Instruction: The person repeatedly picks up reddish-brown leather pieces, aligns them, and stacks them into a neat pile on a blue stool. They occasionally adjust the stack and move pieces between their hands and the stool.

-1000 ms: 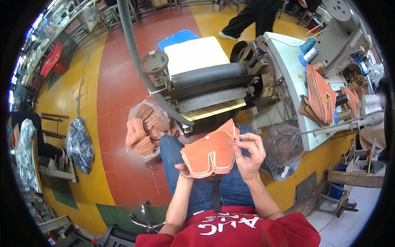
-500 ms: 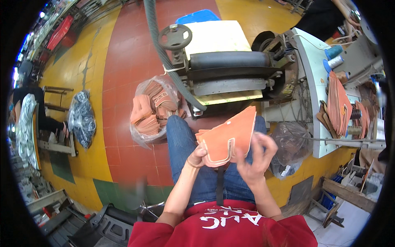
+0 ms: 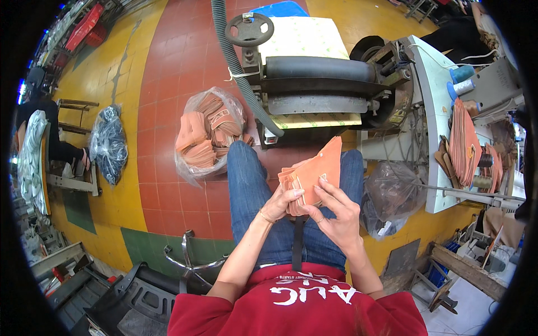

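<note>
Orange sheets, thin, angular, stacked; left hand grips; right hand touches.

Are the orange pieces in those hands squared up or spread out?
Slightly spread: beside the left hand, the orange pieces show staggered edges, not one flush side.
</note>
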`<state>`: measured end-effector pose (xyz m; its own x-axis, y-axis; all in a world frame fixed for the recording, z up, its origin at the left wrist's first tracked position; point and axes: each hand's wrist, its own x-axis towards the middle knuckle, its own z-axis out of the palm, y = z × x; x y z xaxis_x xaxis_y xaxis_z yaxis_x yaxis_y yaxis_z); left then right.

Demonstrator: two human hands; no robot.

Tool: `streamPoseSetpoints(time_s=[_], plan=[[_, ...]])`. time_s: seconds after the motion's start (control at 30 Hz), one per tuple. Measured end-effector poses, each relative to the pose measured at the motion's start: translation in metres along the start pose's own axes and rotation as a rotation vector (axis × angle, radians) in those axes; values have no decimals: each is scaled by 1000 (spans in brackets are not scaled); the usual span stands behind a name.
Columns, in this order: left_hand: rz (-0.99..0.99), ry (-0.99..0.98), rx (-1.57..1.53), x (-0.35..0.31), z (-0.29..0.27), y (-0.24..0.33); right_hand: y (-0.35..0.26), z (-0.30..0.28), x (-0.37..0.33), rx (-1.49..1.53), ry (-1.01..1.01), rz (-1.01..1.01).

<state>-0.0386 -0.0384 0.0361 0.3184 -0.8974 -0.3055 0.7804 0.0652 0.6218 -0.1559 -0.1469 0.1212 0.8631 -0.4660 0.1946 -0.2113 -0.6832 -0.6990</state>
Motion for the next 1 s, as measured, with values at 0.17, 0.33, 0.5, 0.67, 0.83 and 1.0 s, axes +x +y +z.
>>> streamPoseSetpoints(time_s=[0.17, 0.33, 0.5, 0.67, 0.83, 1.0], plan=[[-7, -31, -90, -4, -10, -11, -2, 11, -7, -130, -8, -68], [-25, -59, -329, -7, -26, -26, 1, 1, -8, 116, 93, 283], [-152, -50, -226, -12, -43, -36, 16, -31, 13, 288, 489, 331], [-161, -138, -442, -13, -41, -50, 5, -29, 18, -212, 67, -110], [-28, -177, -308, -14, -24, -38, -3, 4, 4, -205, 68, -68], [-77, -160, -85, -16, -22, -24, 12, 6, -4, 68, 118, 205]])
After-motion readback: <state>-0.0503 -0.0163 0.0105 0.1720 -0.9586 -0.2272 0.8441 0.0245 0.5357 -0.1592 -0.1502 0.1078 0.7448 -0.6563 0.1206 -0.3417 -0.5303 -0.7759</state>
